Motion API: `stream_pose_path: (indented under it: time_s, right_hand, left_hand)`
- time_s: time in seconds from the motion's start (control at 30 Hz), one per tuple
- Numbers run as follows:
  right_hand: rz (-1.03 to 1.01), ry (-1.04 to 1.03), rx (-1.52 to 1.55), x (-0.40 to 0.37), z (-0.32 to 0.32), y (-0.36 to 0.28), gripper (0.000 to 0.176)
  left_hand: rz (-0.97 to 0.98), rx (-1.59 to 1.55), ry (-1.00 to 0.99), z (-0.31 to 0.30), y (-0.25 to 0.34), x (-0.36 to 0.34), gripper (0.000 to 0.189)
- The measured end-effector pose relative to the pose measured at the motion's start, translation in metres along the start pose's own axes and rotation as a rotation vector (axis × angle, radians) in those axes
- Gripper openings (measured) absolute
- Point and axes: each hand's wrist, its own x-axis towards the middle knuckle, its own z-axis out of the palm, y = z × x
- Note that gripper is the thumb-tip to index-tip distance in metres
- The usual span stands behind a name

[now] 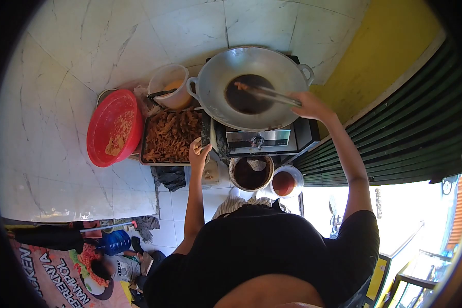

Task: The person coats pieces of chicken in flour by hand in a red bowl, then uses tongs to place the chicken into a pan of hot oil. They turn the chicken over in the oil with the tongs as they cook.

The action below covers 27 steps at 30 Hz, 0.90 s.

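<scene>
A large metal wok with dark oil in it sits on a gas stove. My right hand is closed on metal tongs, whose tips reach over the oil with a small brown fried piece at them. Left of the stove, a tray is heaped with brown fried pieces. At the tray's front right corner is my left hand, fingers bent; whether they grip anything is too small to tell.
A red basin with batter remains and a clear tub stand left. Below the stove are a dark-filled pot and a bucket of reddish liquid. A person sits at lower left near a blue water jug.
</scene>
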Motion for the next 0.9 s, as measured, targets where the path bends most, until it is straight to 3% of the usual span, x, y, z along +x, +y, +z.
stream_pose_path:
  time_s: [0.07,0.2,0.27,0.3,0.37,0.47,0.57,0.63,0.77,0.83,0.9]
  right_hand:
    - [-0.008,-0.169,-0.017,-0.004,0.006,-0.005,0.037]
    - [0.012,-0.231,-0.026,-0.001,0.003,-0.009,0.036]
    - [0.027,-0.077,0.038,0.009,0.006,0.012,0.034]
    - [-0.002,-0.106,0.039,0.014,0.003,0.012,0.034]
    - [-0.118,0.056,0.045,0.025,-0.008,0.002,0.035]
    - [-0.151,0.022,0.004,0.054,-0.024,-0.024,0.036]
    - [-0.218,-0.078,-0.134,0.083,-0.042,-0.080,0.039]
    - [-0.362,-0.064,-0.050,0.105,-0.037,-0.107,0.040]
    - [-0.541,-0.255,-0.177,0.150,-0.013,-0.165,0.043]
    - [-0.601,-0.361,-0.207,0.171,0.012,-0.181,0.044]
    - [-0.908,-0.397,-0.300,0.186,0.045,-0.188,0.042]
  left_hand:
    - [-0.027,-0.028,-0.018,0.000,0.000,0.000,0.055]
    - [-0.062,-0.054,0.037,0.004,0.007,-0.007,0.059]
    - [-0.053,-0.116,0.082,0.005,0.002,-0.015,0.060]
    - [-0.035,-0.173,0.102,0.003,-0.004,-0.020,0.062]
    - [0.004,-0.092,0.200,-0.009,-0.024,-0.030,0.058]
    - [-0.108,-0.202,0.253,-0.029,-0.021,-0.063,0.044]
    - [-0.096,-0.051,0.343,-0.054,-0.088,-0.101,0.036]
    - [-0.230,0.121,0.369,-0.073,-0.137,-0.140,0.031]
    - [-0.411,0.202,0.467,-0.094,-0.214,-0.241,0.029]
    - [-0.752,0.238,0.423,-0.099,-0.211,-0.283,0.031]
    - [-0.852,0.244,0.423,-0.101,-0.264,-0.336,0.029]
